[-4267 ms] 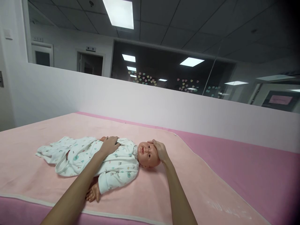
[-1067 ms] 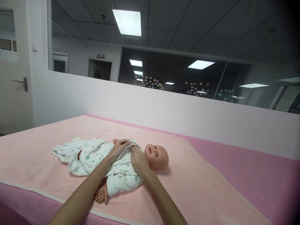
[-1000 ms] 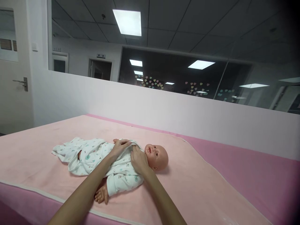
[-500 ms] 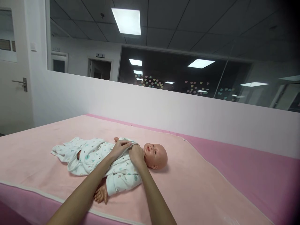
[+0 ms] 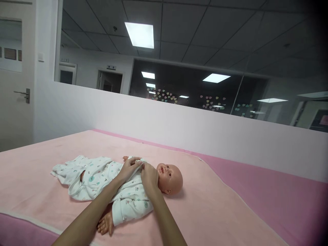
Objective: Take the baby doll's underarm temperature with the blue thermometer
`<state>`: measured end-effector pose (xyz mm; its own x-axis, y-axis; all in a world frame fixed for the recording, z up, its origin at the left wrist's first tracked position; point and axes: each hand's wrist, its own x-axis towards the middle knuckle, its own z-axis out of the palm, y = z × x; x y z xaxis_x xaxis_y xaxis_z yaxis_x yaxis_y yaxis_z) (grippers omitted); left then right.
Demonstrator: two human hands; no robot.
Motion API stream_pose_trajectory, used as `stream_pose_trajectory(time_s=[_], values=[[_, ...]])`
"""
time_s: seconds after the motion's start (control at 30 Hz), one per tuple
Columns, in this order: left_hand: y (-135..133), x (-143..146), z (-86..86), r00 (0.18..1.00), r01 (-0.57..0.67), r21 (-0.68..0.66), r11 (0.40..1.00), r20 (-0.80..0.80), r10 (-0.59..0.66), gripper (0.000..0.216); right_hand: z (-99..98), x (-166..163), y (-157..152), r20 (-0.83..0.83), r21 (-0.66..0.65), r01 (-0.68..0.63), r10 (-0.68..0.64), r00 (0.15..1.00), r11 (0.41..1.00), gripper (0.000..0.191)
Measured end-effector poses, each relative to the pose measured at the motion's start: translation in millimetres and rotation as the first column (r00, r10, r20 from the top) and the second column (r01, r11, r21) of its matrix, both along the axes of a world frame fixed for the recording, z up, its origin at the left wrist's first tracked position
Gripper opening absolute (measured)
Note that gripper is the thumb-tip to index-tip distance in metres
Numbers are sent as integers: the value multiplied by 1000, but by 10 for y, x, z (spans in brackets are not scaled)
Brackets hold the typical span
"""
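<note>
A baby doll [image 5: 170, 179] lies on its back on a pink mat, its bald head to the right. It wears a white long-sleeved romper [image 5: 99, 174] with small coloured prints. My left hand [image 5: 129, 168] rests on the chest, thumb and fingers closed on the romper's front edge. Close beside it, near the doll's neck, my right hand [image 5: 150, 176] is curled into a pinch on the same cloth. What exactly sits between the fingertips is partly hidden. One sleeve points toward me, with the doll's hand [image 5: 106, 222] showing at its cuff.
The pink mat [image 5: 210, 212] covers a padded darker pink surface [image 5: 269, 181]. Behind it rises a low white wall [image 5: 179, 121] topped by a window with heart stickers [image 5: 164, 95]. A door [image 5: 15, 112] stands at the far left.
The view has tilted up slightly, so everything sits lower in the picture. My hands stay at the romper's neckline, with the left fingers shifted a little.
</note>
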<state>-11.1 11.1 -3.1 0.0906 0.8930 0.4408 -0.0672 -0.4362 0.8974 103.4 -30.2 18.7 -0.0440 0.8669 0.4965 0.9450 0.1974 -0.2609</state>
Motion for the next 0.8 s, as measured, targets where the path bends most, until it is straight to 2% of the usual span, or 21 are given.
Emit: stream_pose_trajectory(time_s=[0.1,0.17,0.23,0.27,0.37,0.47,0.53,0.6,0.7,0.8], values=[[-9,6,1,999,-3,53,999,-37,5,40,0,197,-105,-198,272,-87,144,970,959,20],[-46,6,26,995,10,78,997,-103,-2,37,14,301,-169,-350,470,-43,230,908,882,23],[-97,0,64,977,79,68,995,-206,-64,42,37,360,-215,-494,580,46,306,814,813,27],[-124,-5,84,959,135,58,989,-259,-116,44,48,373,-230,-564,589,86,333,755,803,28],[-183,-35,128,916,257,20,966,-324,-237,47,52,360,-246,-721,541,142,370,586,829,28],[-180,-82,124,950,224,-16,974,-220,-222,49,-19,312,-229,-788,506,158,379,485,848,28],[-145,-115,96,969,203,-11,979,-142,-203,42,-89,271,-207,-818,476,155,370,441,866,28],[-101,-139,61,982,167,2,986,-86,-166,38,-133,227,-190,-822,456,126,362,440,881,28],[-77,-143,32,993,100,3,995,-62,-99,36,-98,178,-255,-770,479,88,370,520,873,30],[-134,-99,51,969,122,29,992,-218,-113,34,-53,214,-549,-733,530,211,318,601,821,32]])
